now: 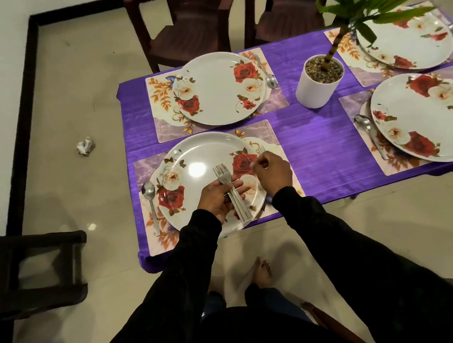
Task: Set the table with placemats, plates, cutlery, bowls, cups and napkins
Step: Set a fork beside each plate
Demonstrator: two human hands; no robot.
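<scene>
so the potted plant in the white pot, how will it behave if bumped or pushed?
Probably top-heavy: the potted plant has a tall stem and wide leaves above a narrow white cylinder. The gravel fill likely adds weight low down. On the purple tablecloth it may drag the cloth rather than slide.

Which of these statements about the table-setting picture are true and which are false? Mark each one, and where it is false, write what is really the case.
1. The left hand holds a bundle of forks. True.
2. Four floral plates lie on placemats. True: one is the near plate.
3. The potted plant stands on the floor. False: it stands on the purple tablecloth between the place settings.
4. The right hand is empty. False: its grip pinches a single fork at the near plate's right edge.
5. A spoon lies left of the near plate. True.
6. Cups stand beside every plate. False: no cup is on the table.
</scene>
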